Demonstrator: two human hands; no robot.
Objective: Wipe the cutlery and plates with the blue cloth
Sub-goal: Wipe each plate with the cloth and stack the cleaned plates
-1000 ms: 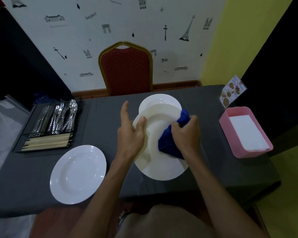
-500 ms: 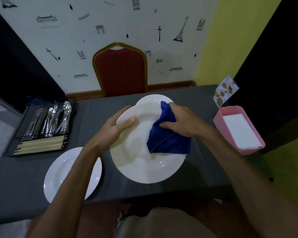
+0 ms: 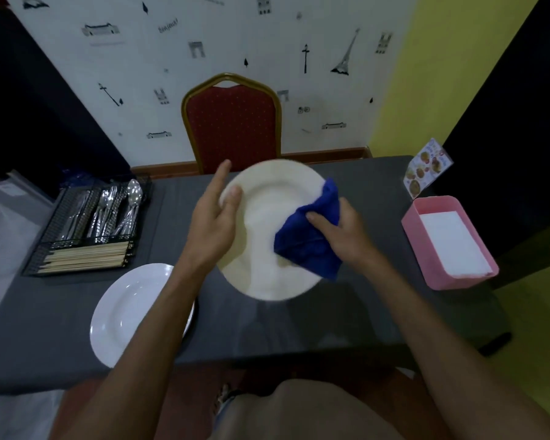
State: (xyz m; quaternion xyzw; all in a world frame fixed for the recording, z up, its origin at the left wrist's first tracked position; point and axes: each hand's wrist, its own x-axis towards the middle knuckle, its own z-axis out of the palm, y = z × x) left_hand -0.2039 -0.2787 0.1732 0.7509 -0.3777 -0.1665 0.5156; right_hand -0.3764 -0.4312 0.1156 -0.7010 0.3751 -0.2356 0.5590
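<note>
A white plate (image 3: 267, 214) is held up above the grey table (image 3: 346, 322), tilted toward me. My left hand (image 3: 213, 220) grips its left rim, thumb on the face and forefinger stretched out. My right hand (image 3: 340, 227) presses the folded blue cloth (image 3: 308, 242) against the plate's right side. A second white plate (image 3: 127, 312) lies flat at the table's near left, partly behind my left forearm. Metal cutlery (image 3: 108, 208) and wooden chopsticks (image 3: 86, 257) lie in a black wire tray (image 3: 61, 211) at the left.
A pink box (image 3: 438, 271) with white napkins stands at the right, a small menu card (image 3: 426, 166) behind it. A red chair (image 3: 232, 122) faces me across the table. My knees show below the table's near edge.
The held plate has been turned and lifted farther from me, tilting more upright. The cloth has slid from the plate's middle to its right side. The plate that lay behind it is no longer visible.
</note>
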